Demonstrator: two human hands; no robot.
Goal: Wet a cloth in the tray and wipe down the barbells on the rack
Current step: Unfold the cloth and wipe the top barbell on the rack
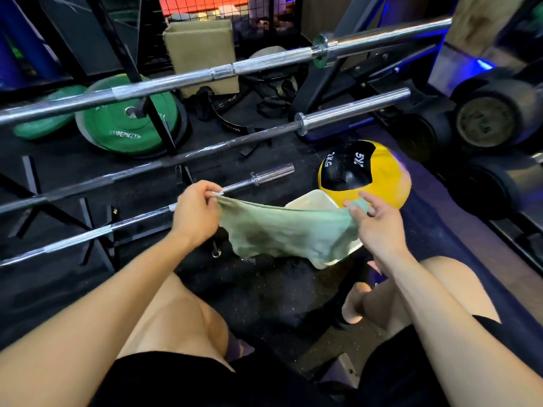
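— Item: cloth (286,230)?
— Green, stretched above the tray (311,199), near the lowest barbell (88,235).
— Fingers?
— Left hand (195,217) and right hand (379,223) each pinch an upper corner, forearms extended.

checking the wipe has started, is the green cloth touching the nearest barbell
Cannot tell. In the head view both hands stretch the green cloth just in front of the nearest barbell, and the left hand hides where they might meet.

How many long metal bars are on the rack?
4. The top bar runs highest across the picture, the dark bar below it, then a short bar just behind the left hand, and the lowest bar nearest the knees. Others may be hidden out of view.
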